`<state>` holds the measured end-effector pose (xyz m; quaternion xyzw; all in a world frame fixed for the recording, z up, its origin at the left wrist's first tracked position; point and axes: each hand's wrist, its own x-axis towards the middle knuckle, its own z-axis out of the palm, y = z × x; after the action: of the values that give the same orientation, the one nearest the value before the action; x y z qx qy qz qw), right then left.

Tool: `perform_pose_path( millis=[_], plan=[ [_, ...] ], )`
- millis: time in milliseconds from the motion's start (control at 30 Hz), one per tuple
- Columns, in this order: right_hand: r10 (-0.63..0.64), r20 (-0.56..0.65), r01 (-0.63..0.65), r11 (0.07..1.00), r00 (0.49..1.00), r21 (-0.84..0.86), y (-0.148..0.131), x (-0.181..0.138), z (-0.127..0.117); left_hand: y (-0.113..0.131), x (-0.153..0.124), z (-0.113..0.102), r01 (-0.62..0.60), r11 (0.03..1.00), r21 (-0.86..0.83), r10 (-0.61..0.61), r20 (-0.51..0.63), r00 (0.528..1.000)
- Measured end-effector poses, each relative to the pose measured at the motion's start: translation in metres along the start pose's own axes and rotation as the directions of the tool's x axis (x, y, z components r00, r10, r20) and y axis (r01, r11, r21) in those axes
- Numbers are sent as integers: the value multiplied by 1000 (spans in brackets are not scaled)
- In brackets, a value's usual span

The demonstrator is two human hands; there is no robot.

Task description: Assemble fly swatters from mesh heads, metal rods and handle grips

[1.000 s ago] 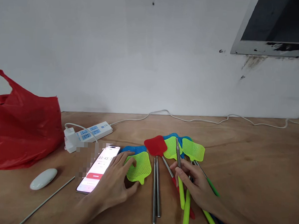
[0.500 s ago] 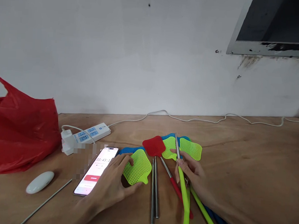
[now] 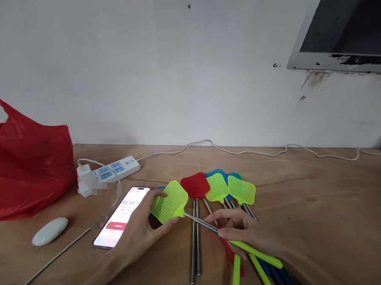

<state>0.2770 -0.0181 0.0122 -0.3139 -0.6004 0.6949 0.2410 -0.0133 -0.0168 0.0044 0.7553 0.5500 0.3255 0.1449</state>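
Observation:
My left hand [image 3: 137, 231] grips a lime-green perforated fly swatter head [image 3: 170, 201] by its edges. In my right hand [image 3: 248, 230] is a metal rod [image 3: 207, 224] with a lime-green handle [image 3: 258, 253], pinched between thumb and fingers. The rod's tip meets the neck of the swatter head; how deep it sits in there I cannot tell. Between my hands lie loose metal rods [image 3: 194, 253]. Behind my right hand, a red swatter [image 3: 194, 185] and lime-green swatters [image 3: 241, 190] overlap blue ones [image 3: 217, 173]. Under the held head, a blue piece mostly disappears from sight.
A lit phone [image 3: 117, 226] lies beside my left wrist. Farther left are a white oval case [image 3: 50, 231], a thin rod [image 3: 56, 256] and a red plastic bag [image 3: 29, 168]. A power strip [image 3: 120, 168] trails its white cable [image 3: 250, 153] along the wall.
My right hand has tilted the rod from upright to slanting left and brought its tip to the swatter head's neck. My left hand has lifted and turned the head towards it.

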Motion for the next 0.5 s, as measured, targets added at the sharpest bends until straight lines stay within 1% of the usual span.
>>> perform_pose_path(
  millis=[167, 367, 500],
  plan=[
    [17, -4, -17, 1000, 1000, 5, 1, 0, 3, 2, -1, 0, -2, 1000, -16, 2, -20, 1000],
    [19, -31, -19, 1000, 999, -20, 0, 0, 4, 1, -1, 0, 54, 999, -3, -54, -36, 998],
    [14, -38, -15, 1000, 999, -23, 0, 0, 3, 1, -1, 0, 26, 1000, -6, -26, -52, 998]
  ],
)
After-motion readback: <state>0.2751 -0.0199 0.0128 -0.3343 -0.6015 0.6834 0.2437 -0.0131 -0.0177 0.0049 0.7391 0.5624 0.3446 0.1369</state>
